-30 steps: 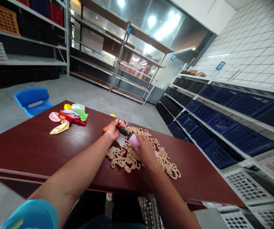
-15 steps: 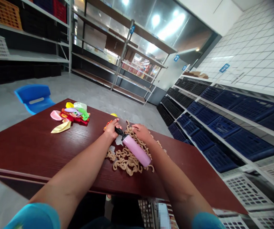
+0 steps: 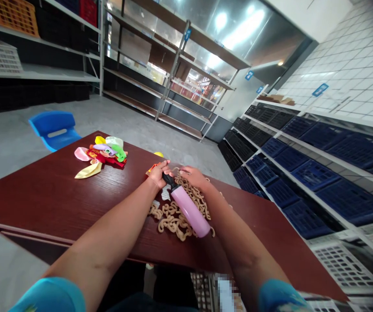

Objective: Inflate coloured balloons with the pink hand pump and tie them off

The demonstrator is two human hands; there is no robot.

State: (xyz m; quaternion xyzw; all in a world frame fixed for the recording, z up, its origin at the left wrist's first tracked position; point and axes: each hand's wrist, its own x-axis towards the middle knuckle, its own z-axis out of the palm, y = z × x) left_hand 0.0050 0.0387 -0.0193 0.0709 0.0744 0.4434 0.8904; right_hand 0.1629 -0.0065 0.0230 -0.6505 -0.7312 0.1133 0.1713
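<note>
A pink cylinder [image 3: 191, 211] with a black end lies slanted over a heap of tan curly pieces [image 3: 175, 223] on the dark red table [image 3: 118, 208]. My left hand [image 3: 159, 174] is at the black end, its fingers curled; what they hold, if anything, is too small to make out. Just to the right, my right hand [image 3: 192, 177] is over the far part of the heap, fingers bent and close to a tan piece. An orange item [image 3: 150, 169] shows partly behind my left hand.
Colourful limp balloons [image 3: 108, 151] lie at the table's far left. A blue chair [image 3: 54, 130] stands beyond the left edge. Shelves with dark blue crates [image 3: 310, 173] run along the right, and a metal rack [image 3: 170, 78] stands at the back. A yellow round thing [image 3: 158, 154] shows past the far edge.
The whole view has shifted slightly. My right hand has come nearer to my left hand, over the far end of the heap.
</note>
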